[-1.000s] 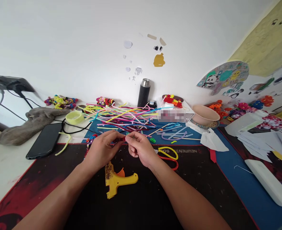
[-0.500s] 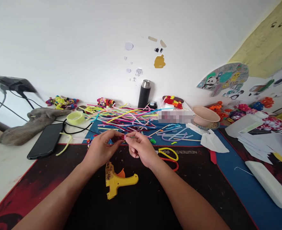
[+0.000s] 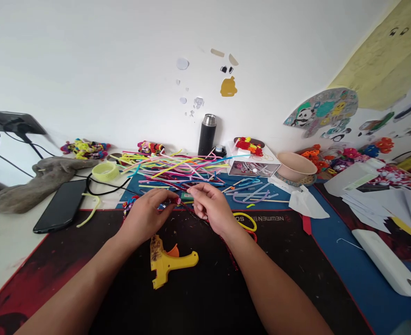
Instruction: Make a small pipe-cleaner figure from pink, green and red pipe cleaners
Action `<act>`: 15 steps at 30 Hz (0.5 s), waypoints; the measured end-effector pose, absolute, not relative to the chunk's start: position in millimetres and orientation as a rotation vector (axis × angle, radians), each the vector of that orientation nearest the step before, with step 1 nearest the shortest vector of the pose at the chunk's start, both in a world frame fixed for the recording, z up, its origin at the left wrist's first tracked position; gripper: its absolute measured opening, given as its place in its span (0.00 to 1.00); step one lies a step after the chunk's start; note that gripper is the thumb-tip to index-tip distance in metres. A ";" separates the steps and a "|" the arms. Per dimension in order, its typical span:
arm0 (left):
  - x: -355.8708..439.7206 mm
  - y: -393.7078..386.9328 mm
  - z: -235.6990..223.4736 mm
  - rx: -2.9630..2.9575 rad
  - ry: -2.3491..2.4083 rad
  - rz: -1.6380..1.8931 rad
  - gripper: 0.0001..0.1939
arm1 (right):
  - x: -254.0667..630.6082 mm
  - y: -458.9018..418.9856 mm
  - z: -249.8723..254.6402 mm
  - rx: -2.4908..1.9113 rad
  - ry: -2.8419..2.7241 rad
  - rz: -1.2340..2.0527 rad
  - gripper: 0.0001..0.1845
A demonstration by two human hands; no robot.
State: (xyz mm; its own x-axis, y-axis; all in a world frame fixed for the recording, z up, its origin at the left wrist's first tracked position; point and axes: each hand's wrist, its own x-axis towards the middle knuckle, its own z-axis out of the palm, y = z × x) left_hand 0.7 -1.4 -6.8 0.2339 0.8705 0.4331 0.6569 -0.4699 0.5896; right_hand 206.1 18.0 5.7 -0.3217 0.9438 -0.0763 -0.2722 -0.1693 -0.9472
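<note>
My left hand [image 3: 147, 211] is closed, its thumb and forefinger pinching a small red tinsel pipe cleaner piece [image 3: 178, 201]. A dark red strand trails from near those fingers, under my right hand, and shows again below the forearm [image 3: 232, 257]. My right hand [image 3: 210, 205] is held slightly apart to the right, thumb and forefinger pressed together; what lies in them is hidden. A yellow glue gun [image 3: 167, 263] with an orange trigger lies on the black mat [image 3: 191, 307] below my hands. Scissors with yellow and red handles [image 3: 250, 222] are partly behind my right wrist.
Many coloured pipe cleaners [image 3: 177, 167] are heaped beyond my hands. A black thermos [image 3: 207, 135] stands by the wall. To the left are a phone [image 3: 61, 207] and a tape roll [image 3: 105, 171]; to the right, a bowl [image 3: 296, 166] and a white device [image 3: 388, 263].
My hands have drawn apart, the right moving slightly away from the left. A dark red strand now shows below my right forearm. The view has shifted slightly.
</note>
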 end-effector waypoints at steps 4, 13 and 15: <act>4.8 0.4 -10.5 2.366 1.396 0.972 0.10 | 222.4 30.6 11.0 -0.910 -1.034 1.535 0.21; 17.3 -1.4 -16.9 2.561 1.369 0.572 0.06 | 230.7 39.6 1.5 -0.948 -1.018 1.532 0.18; 18.6 -0.9 -20.1 2.584 1.343 0.517 0.06 | 229.3 37.7 2.3 -0.951 -1.036 1.543 0.19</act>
State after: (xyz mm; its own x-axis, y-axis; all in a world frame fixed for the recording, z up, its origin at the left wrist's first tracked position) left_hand 18.6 -0.9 -20.1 0.5302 0.8188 0.2200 0.7548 -0.5740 0.3175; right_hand 229.3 37.7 2.3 -0.1842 0.9803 -0.0713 -0.3049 -0.1259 -0.9440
